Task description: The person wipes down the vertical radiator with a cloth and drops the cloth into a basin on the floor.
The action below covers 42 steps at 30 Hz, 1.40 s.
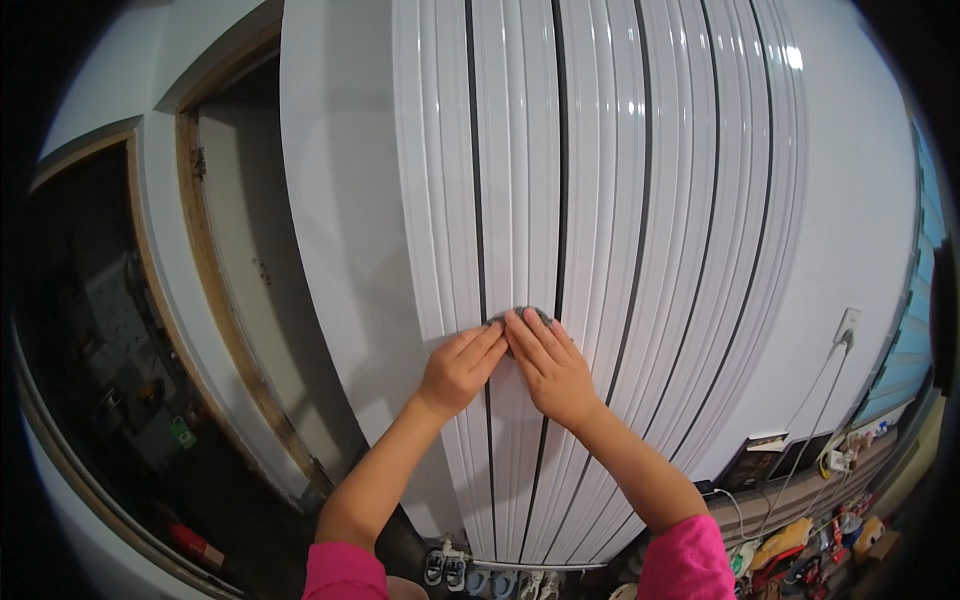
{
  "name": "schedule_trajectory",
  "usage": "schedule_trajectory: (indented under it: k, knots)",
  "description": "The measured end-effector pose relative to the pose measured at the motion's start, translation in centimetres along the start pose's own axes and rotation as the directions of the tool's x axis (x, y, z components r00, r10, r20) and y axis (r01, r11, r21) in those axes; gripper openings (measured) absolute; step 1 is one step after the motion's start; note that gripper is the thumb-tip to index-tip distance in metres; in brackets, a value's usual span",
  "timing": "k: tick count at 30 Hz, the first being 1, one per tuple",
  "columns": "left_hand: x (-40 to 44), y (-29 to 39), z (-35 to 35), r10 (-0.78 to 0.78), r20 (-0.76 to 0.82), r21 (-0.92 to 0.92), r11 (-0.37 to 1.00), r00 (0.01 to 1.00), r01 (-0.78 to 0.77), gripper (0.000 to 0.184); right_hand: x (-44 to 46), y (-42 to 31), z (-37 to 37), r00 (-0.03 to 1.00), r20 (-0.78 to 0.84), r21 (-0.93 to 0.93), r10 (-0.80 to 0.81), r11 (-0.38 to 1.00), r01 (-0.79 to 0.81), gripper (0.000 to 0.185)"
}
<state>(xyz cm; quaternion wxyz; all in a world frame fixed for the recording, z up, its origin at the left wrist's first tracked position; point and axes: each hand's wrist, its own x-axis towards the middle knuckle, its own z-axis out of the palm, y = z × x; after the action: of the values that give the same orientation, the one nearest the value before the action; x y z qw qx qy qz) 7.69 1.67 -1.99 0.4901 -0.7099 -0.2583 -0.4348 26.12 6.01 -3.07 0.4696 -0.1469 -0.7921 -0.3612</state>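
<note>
White wall (350, 200) fills much of this indoor view, and against it a glossy, ridged panel (600, 200) with dark lengthwise grooves runs from 12 o'clock down to 6. Near the middle of the scene a small grey cloth (545, 315) lies against the panel, mostly covered by fingers. Reaching up from 7 o'clock, the left hand (465, 370) is unclenched, its fingers stretched toward the cloth's left edge. From 5 o'clock comes the right hand (550, 365) – also unclenched, fingers extended flat over the cloth, tips near those of the other hand. Both arms end in bright pink sleeves (685, 560). A wood-framed doorway (210, 200) stands at 10 o'clock. At 3 o'clock a socket (849, 325) holds a plug with a pale cord trailing down. Shoes (490, 582) line the floor at 6 o'clock – and mixed clutter (800, 545) lies at 4.
</note>
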Motion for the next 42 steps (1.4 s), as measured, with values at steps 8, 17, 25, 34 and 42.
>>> schedule_trajectory:
  k: [8,17,25,34,42]
  knots:
    - [-2.4,1.9,-2.2,0.033,0.247,-0.029,0.999,0.968,-0.027,0.022,-2.0,-1.3,-0.5,0.996,0.041,0.115,-0.075,0.991,0.07,0.029]
    - [6.2,-4.7,-3.8,-0.026,-0.01,0.132,0.991,1.0,0.027,0.023,9.5,1.6,-2.2,0.992,-0.098,-0.05,-0.075,0.996,0.07,0.036]
    - [0.9,-4.4,-1.7,-0.036,-0.106,0.078,0.996,0.994,0.044,0.024,5.8,-1.0,0.8,1.0,0.025,0.008,-0.003,1.0,0.002,0.046]
    - [-5.1,-1.8,-2.6,-0.08,0.049,0.025,0.997,0.996,0.079,0.021,0.5,-4.0,2.0,0.986,0.158,0.02,-0.052,0.999,0.05,0.046]
    - [-8.4,0.6,-3.7,-0.066,0.255,-0.041,0.996,0.965,0.079,0.025,-2.8,-4.8,2.5,0.979,0.143,0.144,-0.145,0.982,0.124,0.035]
